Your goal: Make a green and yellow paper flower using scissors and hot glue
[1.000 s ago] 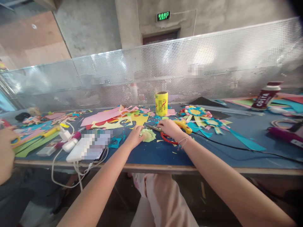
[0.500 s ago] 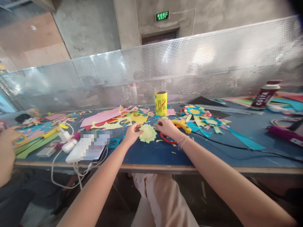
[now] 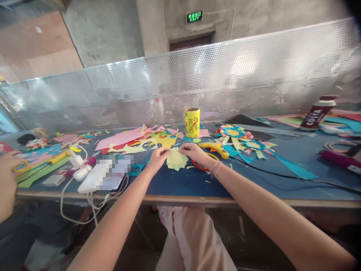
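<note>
A pale yellow-green paper rosette [image 3: 176, 159] with a jagged rim is between my two hands, just above the blue table. My left hand [image 3: 158, 159] pinches its left edge between thumb and fingers. Closed at the opposite upper edge is my right hand [image 3: 194, 152], its fingertips on the paper. Beside my right wrist lie red-handled scissors [image 3: 199, 165], partly covered by the hand. A yellow hot glue gun [image 3: 216, 149] rests just beyond, its black cord trailing right. Finished paper rosettes with ribbon tails [image 3: 232, 132] lie farther right.
A yellow tape roll [image 3: 192, 123] stands behind my hands. Pink and yellow paper scraps [image 3: 126, 137] spread to its left. A white power bank [image 3: 94, 177], a phone and cables lie near the front edge. Another person's hand [image 3: 8, 169] holds yellow-handled scissors at far left. A brown bottle [image 3: 317, 114] stands right.
My right hand has shifted left and closed in on the rosette's upper right edge. My left hand stays at the left edge, and the rosette has barely moved.
</note>
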A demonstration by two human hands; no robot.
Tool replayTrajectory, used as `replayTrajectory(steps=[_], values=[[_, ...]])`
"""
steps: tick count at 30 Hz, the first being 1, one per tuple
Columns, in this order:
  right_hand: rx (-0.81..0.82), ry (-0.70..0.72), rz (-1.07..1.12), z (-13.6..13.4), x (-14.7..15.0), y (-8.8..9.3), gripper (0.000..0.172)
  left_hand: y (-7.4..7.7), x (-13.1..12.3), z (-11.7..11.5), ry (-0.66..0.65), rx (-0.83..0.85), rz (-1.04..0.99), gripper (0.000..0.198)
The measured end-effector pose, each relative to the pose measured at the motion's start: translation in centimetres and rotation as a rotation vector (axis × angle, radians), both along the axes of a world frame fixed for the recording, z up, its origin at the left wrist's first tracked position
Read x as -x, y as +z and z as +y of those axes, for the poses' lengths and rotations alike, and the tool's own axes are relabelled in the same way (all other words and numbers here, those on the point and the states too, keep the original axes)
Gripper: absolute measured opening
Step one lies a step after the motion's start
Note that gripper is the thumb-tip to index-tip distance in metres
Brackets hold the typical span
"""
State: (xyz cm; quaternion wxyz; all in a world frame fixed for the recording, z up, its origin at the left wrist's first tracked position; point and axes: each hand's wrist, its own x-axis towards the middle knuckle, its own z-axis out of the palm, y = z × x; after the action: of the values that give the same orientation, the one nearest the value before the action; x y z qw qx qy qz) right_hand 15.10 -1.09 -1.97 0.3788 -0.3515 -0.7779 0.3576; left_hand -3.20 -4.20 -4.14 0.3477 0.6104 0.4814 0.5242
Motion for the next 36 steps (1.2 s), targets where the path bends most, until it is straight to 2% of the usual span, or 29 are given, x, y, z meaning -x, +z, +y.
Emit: replayTrajectory(steps=[7,14,17,20,23,26,28,31,36], values=[[0.155,0.097,0.149,-0.2,0.0,0.0,0.043,0.6,0.1,-0.5,0.044,-0.081,0.120,0.029],[0.267,0.140,0.203,-0.2,-0.1,-0.1,0.043,0.6,0.4,-0.3,0.096,-0.106,0.083,0.029],[0.259,0.100,0.187,0.2,-0.4,0.1,0.038,0.6,0.5,-0.3,0.125,-0.102,0.080,0.029],[0.105,-0.055,0.050,0.6,-1.2,0.7,0.031,0.5,0.5,-0.3,0.147,-0.097,0.081,0.028],[-0.164,-0.225,-0.211,0.7,-2.5,1.5,0.021,0.2,0.6,0.1,0.169,-0.087,0.078,0.028],[-0.292,-0.319,-0.481,0.7,-4.0,1.8,0.020,-0.3,0.8,0.7,0.226,-0.078,0.106,0.026],[-0.285,-0.340,-0.656,0.8,-4.8,1.7,0.024,-0.6,1.0,1.1,0.293,-0.069,0.130,0.021],[-0.182,-0.290,-0.859,0.9,-5.5,1.4,0.032,-0.9,1.3,1.5,0.379,-0.033,0.133,0.014],[-0.139,-0.233,-0.986,0.6,-5.2,1.6,0.026,-0.9,1.5,1.7,0.396,0.044,-0.062,0.029]])
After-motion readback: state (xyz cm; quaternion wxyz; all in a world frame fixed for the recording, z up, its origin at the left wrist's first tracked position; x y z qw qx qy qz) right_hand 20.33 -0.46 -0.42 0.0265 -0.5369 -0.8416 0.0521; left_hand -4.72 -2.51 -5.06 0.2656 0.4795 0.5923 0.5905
